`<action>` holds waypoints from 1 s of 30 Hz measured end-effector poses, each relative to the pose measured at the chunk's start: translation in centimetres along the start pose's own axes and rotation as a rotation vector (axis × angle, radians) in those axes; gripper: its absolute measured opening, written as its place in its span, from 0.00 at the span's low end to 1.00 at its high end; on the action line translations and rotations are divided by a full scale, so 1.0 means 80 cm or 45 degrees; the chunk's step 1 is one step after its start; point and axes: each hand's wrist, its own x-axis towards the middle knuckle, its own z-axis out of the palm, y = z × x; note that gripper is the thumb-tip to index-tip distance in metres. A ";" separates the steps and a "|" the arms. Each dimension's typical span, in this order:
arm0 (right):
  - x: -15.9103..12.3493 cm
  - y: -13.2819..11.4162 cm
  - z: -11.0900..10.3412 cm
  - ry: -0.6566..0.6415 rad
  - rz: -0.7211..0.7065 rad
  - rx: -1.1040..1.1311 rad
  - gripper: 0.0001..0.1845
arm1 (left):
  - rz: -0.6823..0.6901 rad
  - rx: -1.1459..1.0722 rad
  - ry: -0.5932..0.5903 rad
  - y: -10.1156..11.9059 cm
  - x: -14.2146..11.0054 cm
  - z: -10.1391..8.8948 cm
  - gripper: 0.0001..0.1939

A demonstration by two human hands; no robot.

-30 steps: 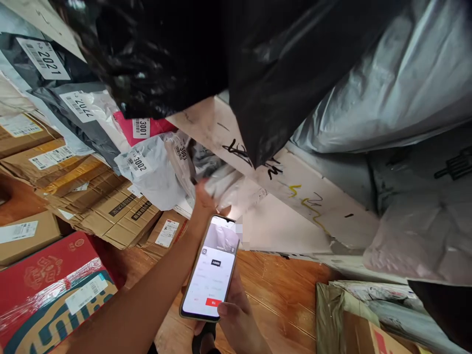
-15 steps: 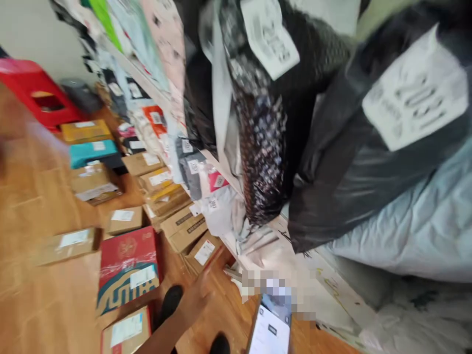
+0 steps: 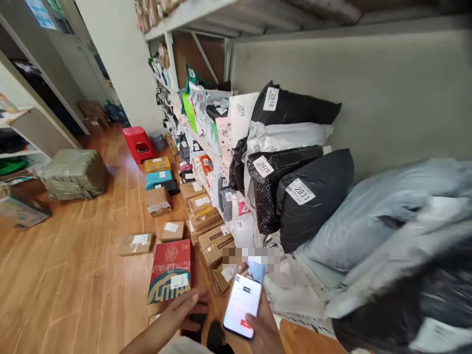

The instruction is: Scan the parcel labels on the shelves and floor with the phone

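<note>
My right hand (image 3: 263, 319) holds a smartphone (image 3: 239, 300) with its lit screen toward me. The thumb lies on the lower part of the screen, by a small red button. To the left of the phone is my left hand (image 3: 188, 307), fingers loosely stretched and nothing in it. Just beyond that hand, a red and teal box (image 3: 171, 260) with a white label sits on the wood floor. To the right of the phone, a black parcel bag labelled 2031 (image 3: 313, 201) leans on a shelf beside a dark bubble-wrapped parcel labelled 2029 (image 3: 263, 196).
Several cardboard boxes (image 3: 216, 241) line the floor along the shelf. A red stool (image 3: 138, 142) stands farther back. At the left lies a large wrapped bale (image 3: 75, 172). Grey bags (image 3: 387, 211) fill the shelf at the right, under an upper shelf (image 3: 228, 14).
The view has pulled back and lifted, bringing the wall and upper shelf into sight. The phone and right hand have come further into view, as has my left hand.
</note>
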 end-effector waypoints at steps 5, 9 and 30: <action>0.009 -0.030 0.055 -0.002 -0.012 -0.109 0.36 | 0.275 -0.344 -0.327 0.056 -0.041 0.109 0.35; -0.002 -0.039 0.065 -0.055 -0.044 -0.184 0.31 | 0.351 -0.412 -0.202 0.048 -0.058 0.128 0.36; 0.004 -0.011 0.127 -0.407 -0.071 -0.495 0.27 | 0.336 -0.472 -0.085 0.049 -0.080 0.048 0.35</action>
